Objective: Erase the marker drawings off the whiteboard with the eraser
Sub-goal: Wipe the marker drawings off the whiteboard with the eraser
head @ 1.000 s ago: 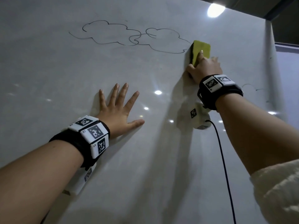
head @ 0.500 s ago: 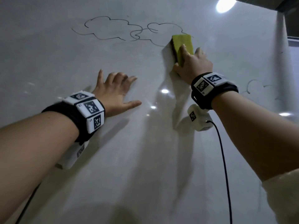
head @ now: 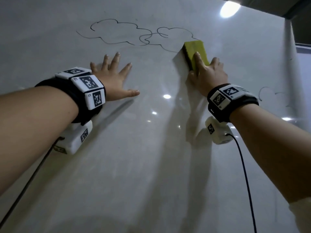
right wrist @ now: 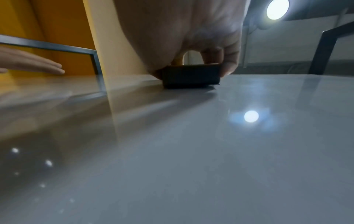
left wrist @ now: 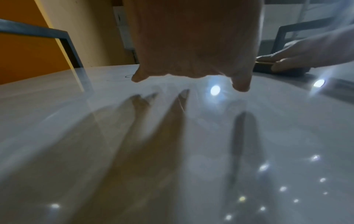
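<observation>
- Up high on one whiteboard (head: 151,157), one eraser (head: 196,52) lies flat against the surface, yellow back outward and dark pad to the board; it sits at the lower right end of the cloud outlines
- One right hand (head: 207,74) grips the eraser, thumb on its left edge and fingers curled over the yellow back; from the right wrist view the dark pad touches the board
- One left hand (head: 114,76) rests flat on the board, well left of the eraser; five fingers spread and straight, holding nothing
- Two joined cloud outlines (head: 134,33) in black marker lie above the left hand; one fainter drawing (head: 265,95) shows near the right edge, by the right wrist
- Two wristbands (head: 84,88) with square-coded tags, one per wrist; two black cables (head: 244,174), one trailing from each wrist unit
</observation>
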`<action>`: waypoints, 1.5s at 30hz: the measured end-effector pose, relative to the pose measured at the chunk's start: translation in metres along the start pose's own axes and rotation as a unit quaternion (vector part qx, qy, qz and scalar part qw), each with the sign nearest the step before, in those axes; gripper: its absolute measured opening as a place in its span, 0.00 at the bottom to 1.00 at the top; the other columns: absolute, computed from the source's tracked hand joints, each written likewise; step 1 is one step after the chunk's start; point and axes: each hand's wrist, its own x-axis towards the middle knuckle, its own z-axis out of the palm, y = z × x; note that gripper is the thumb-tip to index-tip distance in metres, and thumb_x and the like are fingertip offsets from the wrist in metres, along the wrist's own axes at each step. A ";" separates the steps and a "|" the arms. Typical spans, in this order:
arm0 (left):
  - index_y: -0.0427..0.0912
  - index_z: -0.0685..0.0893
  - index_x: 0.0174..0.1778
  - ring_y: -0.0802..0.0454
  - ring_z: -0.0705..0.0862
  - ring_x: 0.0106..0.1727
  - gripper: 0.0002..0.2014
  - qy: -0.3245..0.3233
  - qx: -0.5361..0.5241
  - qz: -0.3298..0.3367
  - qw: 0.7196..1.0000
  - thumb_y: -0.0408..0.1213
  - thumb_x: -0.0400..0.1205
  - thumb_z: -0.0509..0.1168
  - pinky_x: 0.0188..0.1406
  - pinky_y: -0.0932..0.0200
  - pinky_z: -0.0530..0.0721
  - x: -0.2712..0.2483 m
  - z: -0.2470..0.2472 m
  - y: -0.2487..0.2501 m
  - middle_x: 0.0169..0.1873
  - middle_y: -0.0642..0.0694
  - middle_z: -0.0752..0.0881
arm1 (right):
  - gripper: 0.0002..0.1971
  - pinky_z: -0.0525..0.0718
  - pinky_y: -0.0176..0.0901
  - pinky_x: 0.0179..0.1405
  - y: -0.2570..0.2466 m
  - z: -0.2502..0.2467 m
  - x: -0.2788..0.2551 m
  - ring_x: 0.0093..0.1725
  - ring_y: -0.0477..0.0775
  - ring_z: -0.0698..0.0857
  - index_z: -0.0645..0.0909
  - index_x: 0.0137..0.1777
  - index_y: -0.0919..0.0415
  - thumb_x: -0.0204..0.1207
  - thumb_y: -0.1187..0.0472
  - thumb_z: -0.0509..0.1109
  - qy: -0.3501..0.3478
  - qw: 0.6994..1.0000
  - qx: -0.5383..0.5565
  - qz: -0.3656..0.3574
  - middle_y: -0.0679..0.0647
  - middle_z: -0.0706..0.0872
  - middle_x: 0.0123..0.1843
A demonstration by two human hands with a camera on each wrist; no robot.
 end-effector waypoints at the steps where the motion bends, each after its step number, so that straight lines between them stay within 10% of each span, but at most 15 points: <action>1: 0.56 0.34 0.81 0.40 0.32 0.81 0.47 -0.014 0.001 -0.005 1.000 0.71 0.75 0.52 0.77 0.30 0.41 0.000 0.001 0.001 0.80 0.45 0.29 | 0.32 0.73 0.58 0.62 0.001 -0.002 0.000 0.71 0.68 0.67 0.50 0.83 0.43 0.81 0.43 0.57 -0.011 1.000 -0.005 0.008 0.67 0.64 0.72; 13: 0.57 0.27 0.78 0.41 0.25 0.79 0.46 -0.028 -0.024 0.013 0.999 0.73 0.75 0.46 0.73 0.30 0.30 -0.004 0.017 -0.003 0.78 0.45 0.23 | 0.35 0.66 0.55 0.72 -0.007 -0.014 0.041 0.74 0.73 0.67 0.47 0.84 0.49 0.80 0.46 0.56 -0.011 0.985 0.076 0.156 0.71 0.60 0.78; 45: 0.55 0.27 0.78 0.41 0.24 0.78 0.45 -0.015 -0.029 0.029 0.999 0.72 0.76 0.44 0.72 0.31 0.28 -0.004 0.022 -0.008 0.78 0.44 0.24 | 0.34 0.69 0.59 0.70 -0.099 -0.025 0.070 0.73 0.72 0.70 0.47 0.84 0.51 0.82 0.45 0.55 -0.048 0.997 0.029 0.048 0.69 0.59 0.80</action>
